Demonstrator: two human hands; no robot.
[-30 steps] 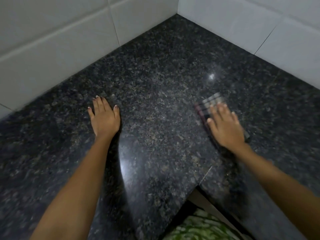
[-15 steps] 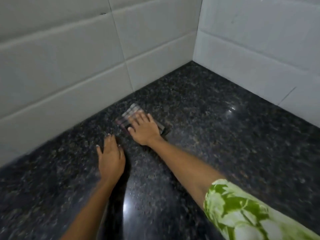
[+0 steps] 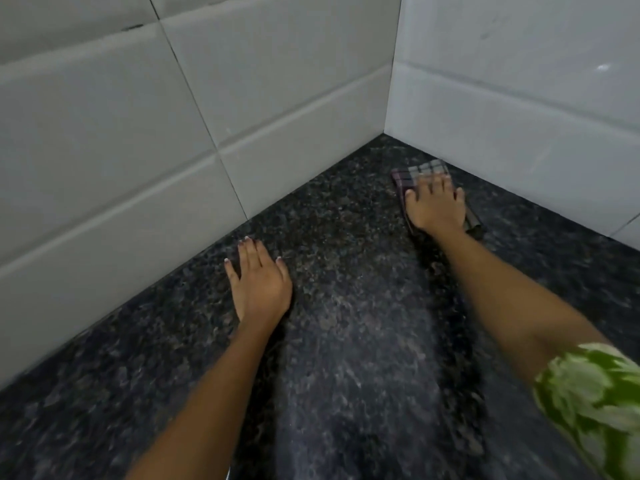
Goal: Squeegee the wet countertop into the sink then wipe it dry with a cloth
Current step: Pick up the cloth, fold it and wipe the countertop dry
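Two hands down: right hand [image 3: 437,206] presses the cloth [image 3: 420,173] flat at one o'clock, fingers spread; left hand [image 3: 260,284] flat on the worktop [image 3: 363,341], fingers together.

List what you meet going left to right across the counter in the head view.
Left hand flat on the counter → right hand pressing the checked cloth near the wall corner → green patterned sleeve.
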